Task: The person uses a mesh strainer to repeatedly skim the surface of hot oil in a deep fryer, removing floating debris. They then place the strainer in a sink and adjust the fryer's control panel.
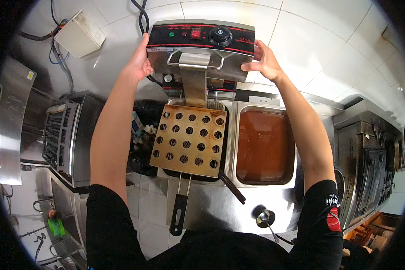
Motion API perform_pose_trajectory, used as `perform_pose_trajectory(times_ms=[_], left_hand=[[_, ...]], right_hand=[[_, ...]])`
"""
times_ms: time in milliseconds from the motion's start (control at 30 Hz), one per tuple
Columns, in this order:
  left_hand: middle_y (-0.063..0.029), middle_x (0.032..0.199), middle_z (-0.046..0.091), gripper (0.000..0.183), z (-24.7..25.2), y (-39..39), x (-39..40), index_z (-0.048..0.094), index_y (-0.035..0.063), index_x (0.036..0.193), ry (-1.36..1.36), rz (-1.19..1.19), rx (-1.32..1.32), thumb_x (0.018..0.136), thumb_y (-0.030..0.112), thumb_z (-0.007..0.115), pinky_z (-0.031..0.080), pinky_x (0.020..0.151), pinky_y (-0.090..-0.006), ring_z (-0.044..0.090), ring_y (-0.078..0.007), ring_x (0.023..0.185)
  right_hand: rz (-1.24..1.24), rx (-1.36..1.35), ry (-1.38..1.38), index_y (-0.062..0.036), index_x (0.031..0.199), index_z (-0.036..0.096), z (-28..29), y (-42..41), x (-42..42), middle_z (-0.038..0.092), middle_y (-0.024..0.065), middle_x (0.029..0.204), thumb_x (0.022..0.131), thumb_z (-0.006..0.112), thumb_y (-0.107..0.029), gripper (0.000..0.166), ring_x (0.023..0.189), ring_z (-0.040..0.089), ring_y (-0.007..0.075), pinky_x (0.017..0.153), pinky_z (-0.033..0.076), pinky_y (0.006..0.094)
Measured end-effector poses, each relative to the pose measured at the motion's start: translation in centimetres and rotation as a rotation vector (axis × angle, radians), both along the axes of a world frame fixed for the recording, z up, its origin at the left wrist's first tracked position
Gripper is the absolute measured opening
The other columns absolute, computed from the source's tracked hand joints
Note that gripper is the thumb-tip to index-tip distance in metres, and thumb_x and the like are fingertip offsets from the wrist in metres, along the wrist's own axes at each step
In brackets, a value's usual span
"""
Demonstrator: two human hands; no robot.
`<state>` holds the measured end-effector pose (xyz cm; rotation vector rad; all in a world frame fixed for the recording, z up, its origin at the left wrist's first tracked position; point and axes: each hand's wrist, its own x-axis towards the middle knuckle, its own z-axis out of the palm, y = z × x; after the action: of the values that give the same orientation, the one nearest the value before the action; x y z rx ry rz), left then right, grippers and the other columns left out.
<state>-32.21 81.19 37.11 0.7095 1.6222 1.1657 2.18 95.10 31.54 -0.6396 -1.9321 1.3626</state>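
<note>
My left hand (141,60) and my right hand (265,61) grip opposite ends of an electric fryer's control head (202,38), which has a black dial and a red switch. A metal bracket (194,81) runs down from the head to a browned metal plate (189,138) with rows of round holes. Through the holes wire mesh shows. The plate hangs tilted over the left fryer well (222,179) and hides most of it. From below the plate sticks out the black handle (178,216) of a fry basket.
Brown liquid (265,145) fills the right well. A dark stick-like bar (233,187) juts over the front rim. A small black cup (264,216) with a spoon stands on the steel front. Black cables (142,17) hang behind. A rubbish bag (143,135) lies left, a cooking range (368,168) right.
</note>
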Motion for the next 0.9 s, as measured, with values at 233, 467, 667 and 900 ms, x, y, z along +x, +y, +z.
perform_pose_trajectory(times_ms=[233,467,667,900], left_hand=[[0.0011,0.065,0.053,0.076,0.8,-0.5,0.2,0.058,0.0110,0.099,0.030,-0.003,-0.034,0.079,0.079,0.029,0.016,0.036,-0.0200,0.029,-0.0045,0.041],[0.0002,0.065,0.052,0.083,1.7,-1.0,0.8,0.055,0.0082,0.105,0.062,-0.071,-0.013,0.078,0.080,0.024,0.019,0.035,-0.0182,0.030,-0.0036,0.041],[-0.0029,0.068,0.052,0.092,1.9,0.0,2.5,0.049,0.0060,0.115,0.034,-0.072,0.032,0.074,0.085,0.023,0.018,0.037,-0.0180,0.026,-0.0070,0.043],[-0.0095,0.089,0.050,0.104,4.5,2.8,11.7,0.021,0.0065,0.141,-0.091,-0.102,0.075,0.073,0.085,0.029,0.020,0.039,-0.0211,0.033,-0.0100,0.054]], right_hand=[[0.004,-0.049,-0.004,0.0080,0.127,0.037,0.5,-0.1,0.0,0.054,0.0242,0.119,0.055,0.079,-0.018,0.087,0.112,0.053,0.0321,0.100,0.037,0.0393],[-0.012,-0.012,-0.022,0.0049,0.128,0.039,1.4,-1.1,0.7,0.059,0.0169,0.111,0.059,0.072,-0.017,0.080,0.100,0.057,0.0243,0.094,0.041,0.0350],[-0.054,0.141,-0.064,0.0068,0.127,0.040,1.6,1.0,3.1,0.057,0.0248,0.114,0.058,0.073,-0.027,0.084,0.103,0.058,0.0306,0.098,0.040,0.0384],[-0.030,0.141,-0.062,0.0049,0.133,0.037,5.5,3.4,12.3,0.052,0.0202,0.121,0.061,0.068,-0.025,0.084,0.103,0.055,0.0270,0.090,0.046,0.0375]])
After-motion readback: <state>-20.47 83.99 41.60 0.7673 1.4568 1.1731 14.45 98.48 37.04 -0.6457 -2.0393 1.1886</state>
